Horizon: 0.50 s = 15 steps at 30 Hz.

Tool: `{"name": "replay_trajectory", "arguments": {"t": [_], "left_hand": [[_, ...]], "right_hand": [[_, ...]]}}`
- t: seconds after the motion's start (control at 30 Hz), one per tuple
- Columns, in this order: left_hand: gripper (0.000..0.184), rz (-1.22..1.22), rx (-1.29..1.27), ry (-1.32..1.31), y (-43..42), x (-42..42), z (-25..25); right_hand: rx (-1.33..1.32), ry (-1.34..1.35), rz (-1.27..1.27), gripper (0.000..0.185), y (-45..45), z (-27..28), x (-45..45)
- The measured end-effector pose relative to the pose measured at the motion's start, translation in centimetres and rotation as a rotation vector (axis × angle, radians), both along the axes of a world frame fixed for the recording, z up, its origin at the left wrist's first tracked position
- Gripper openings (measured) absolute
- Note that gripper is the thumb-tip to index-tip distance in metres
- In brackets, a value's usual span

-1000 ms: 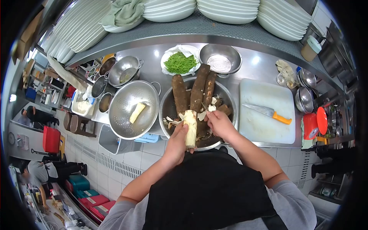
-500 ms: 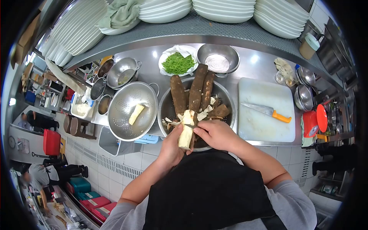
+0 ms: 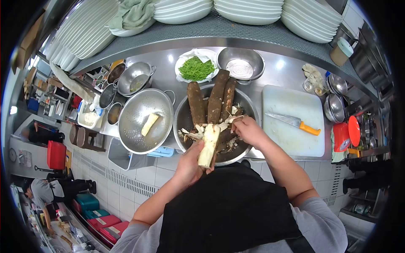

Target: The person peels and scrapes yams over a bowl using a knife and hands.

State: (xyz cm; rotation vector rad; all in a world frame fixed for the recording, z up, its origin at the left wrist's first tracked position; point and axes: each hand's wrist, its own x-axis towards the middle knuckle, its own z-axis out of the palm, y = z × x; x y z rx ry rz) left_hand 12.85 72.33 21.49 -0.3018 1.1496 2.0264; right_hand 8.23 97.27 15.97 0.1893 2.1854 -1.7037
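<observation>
We are gripping a root piece [image 3: 209, 143] in our left hand [image 3: 189, 162], over the six-o'clock side of the bowl [image 3: 182, 116]; it is showing pale, creamy, roughly cut flesh. Brown, rough-skinned roots [image 3: 218, 98] are leaning toward twelve o'clock. Near three o'clock, the fingers of our right hand [image 3: 249, 130] are curling narrowly; we cannot tell what they are holding. The root piece is hiding some of our left fingertips.

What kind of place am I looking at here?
Most likely a restaurant or other commercial kitchen: stacks of white plates line the shelf over a steel counter, a knife lies on a cutting board, and long brown root-like pieces rest in a steel bowl.
</observation>
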Motion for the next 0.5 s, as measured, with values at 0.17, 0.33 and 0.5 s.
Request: {"name": "replay_trajectory", "arguments": {"t": [0.17, 0.33, 0.5], "left_hand": [[0.035, 0.091, -0.107, 0.177, 0.4, -0.4, -0.4], [0.034, 0.109, -0.127, 0.184, 0.6, -0.6, -0.6], [0.035, 0.082, -0.137, 0.181, 0.6, -0.6, -0.4]], "right_hand": [[0.187, 0.196, 0.066, 0.03, -1.9, 2.4, 2.1], [0.306, 0.549, 0.254, 0.018, -4.2, 4.0, 4.1], [0.407, 0.595, 0.218, 0.019, -3.9, 1.6, 2.4]]}}
